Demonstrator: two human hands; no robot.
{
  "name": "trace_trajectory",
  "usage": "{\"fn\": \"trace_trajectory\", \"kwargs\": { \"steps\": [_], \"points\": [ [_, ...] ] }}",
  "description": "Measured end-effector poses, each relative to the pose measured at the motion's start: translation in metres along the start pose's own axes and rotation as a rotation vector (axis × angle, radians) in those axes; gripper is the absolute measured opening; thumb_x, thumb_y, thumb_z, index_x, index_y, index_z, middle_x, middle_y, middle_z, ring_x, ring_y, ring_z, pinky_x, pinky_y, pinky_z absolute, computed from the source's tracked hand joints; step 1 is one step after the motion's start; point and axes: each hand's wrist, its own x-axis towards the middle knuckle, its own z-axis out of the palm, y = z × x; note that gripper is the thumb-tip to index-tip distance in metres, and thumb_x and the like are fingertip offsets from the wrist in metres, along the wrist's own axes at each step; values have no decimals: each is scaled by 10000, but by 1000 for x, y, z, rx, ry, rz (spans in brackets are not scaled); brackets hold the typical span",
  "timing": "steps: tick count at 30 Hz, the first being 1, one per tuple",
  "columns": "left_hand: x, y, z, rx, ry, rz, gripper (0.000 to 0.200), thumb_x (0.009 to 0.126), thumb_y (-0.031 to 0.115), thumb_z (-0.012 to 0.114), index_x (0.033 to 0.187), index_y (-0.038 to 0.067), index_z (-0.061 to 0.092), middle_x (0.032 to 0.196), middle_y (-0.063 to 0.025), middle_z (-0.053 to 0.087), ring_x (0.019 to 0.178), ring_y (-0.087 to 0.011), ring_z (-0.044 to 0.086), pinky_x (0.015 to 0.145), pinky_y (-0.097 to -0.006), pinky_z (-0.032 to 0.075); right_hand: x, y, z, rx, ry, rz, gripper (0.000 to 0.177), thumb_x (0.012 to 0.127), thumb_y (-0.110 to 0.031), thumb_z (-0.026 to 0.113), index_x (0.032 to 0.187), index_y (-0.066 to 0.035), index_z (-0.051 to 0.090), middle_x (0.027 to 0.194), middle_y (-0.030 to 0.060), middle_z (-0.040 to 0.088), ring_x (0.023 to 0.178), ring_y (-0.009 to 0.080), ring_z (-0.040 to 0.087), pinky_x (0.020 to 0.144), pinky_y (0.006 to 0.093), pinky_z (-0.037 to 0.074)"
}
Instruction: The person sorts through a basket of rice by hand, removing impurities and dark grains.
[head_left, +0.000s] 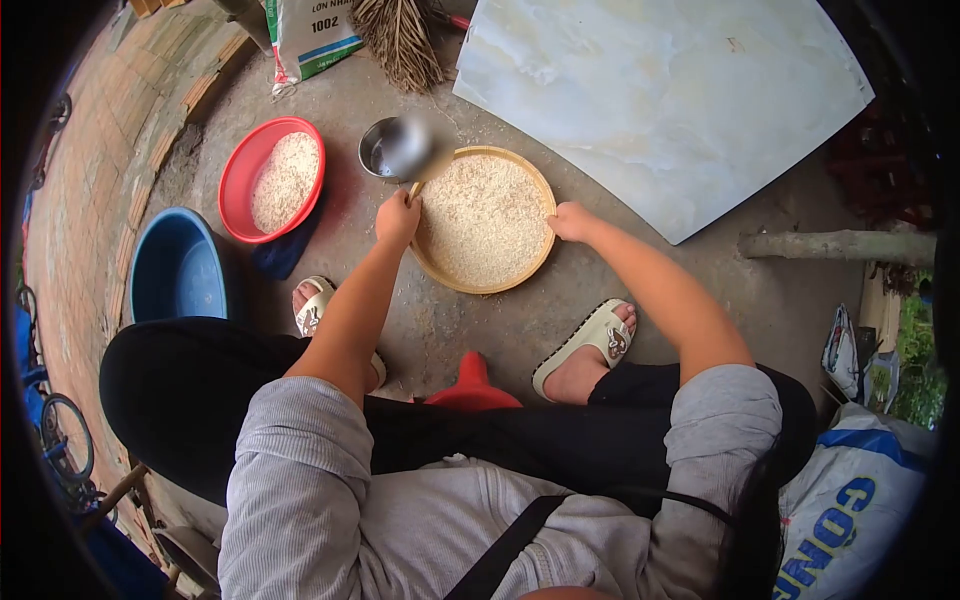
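A round woven tray [484, 290] is held out in front of me, low over the concrete floor, with a wide layer of pale grain [482, 218] in it. My left hand [398, 218] is closed on its left rim, and my right hand [570, 222] grips the right rim. Just beyond my left hand is a metal bowl [376, 150], partly blurred. Farther left, a red basin [236, 190] contains more pale grain [287, 183].
A blue basin [180, 268] stands by my left knee. At the back are a printed sack [310, 40] and a straw broom [395, 45]. A large marbled sheet [665, 95] fills the back right. A log [840, 246] and another sack [850, 510] lie right.
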Motion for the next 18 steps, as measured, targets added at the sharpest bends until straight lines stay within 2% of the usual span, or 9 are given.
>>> {"fn": "trace_trajectory", "kwargs": {
  "steps": [2, 6, 12, 14, 15, 16, 17, 18],
  "points": [
    [2, -3, -1, -8, 1, -19, 311, 845, 363, 578, 920, 62, 599, 874, -166, 661, 860, -351, 633, 746, -444, 490, 14, 1, 13, 22, 107, -59, 400, 835, -290, 494, 964, 54, 650, 1007, 285, 615, 965, 396, 610, 856, 431, 480],
    [-1, -6, 2, 25, 22, -54, 308, 840, 361, 589, 935, 68, 598, 899, -162, 661, 883, -348, 631, 760, -449, 487, 32, 7, 37, 10, 163, -32, 401, 833, -288, 495, 965, 59, 647, 1010, 280, 616, 966, 397, 609, 857, 429, 483],
    [2, -13, 10, -6, 66, -26, 305, 815, 329, 629, 948, 59, 582, 893, -167, 646, 876, -353, 616, 760, -434, 476, 29, 8, 38, 17, 195, 3, 405, 826, -293, 502, 934, 69, 648, 991, 276, 624, 935, 394, 618, 833, 437, 496],
    [-1, -7, 8, -15, 101, -28, 286, 812, 305, 635, 967, 72, 574, 912, -156, 637, 896, -343, 608, 766, -430, 475, 15, -8, 21, -79, 279, 11, 378, 835, -295, 505, 896, 49, 648, 933, 259, 638, 891, 382, 628, 794, 446, 506],
    [-5, 3, 5, 15, 224, 40, 256, 808, 265, 635, 971, 81, 565, 931, -140, 621, 921, -330, 595, 772, -424, 476, 13, -14, 17, -77, 276, 12, 378, 835, -295, 505, 896, 49, 648, 933, 259, 638, 891, 382, 628, 794, 446, 506],
    [-8, 10, 3, 44, 347, 107, 233, 803, 224, 636, 976, 90, 556, 951, -124, 606, 945, -316, 583, 777, -418, 476, 13, -19, 13, -114, 366, -27, 343, 846, -286, 508, 896, 28, 636, 918, 236, 641, 867, 376, 630, 770, 451, 509],
    [-8, 15, 1, 43, 345, 105, 233, 803, 224, 636, 976, 90, 556, 951, -124, 606, 945, -316, 583, 777, -418, 476, 12, -24, 11, -152, 455, -65, 308, 856, -277, 511, 897, 7, 625, 904, 214, 644, 844, 369, 631, 745, 455, 512],
    [-6, 19, 2, 49, 296, 224, 212, 797, 194, 631, 962, 86, 552, 959, -116, 595, 955, -307, 575, 776, -415, 476, 12, -30, 10, -154, 453, -65, 308, 856, -277, 511, 897, 7, 625, 904, 214, 644, 844, 369, 631, 745, 455, 512]
  ]
}}
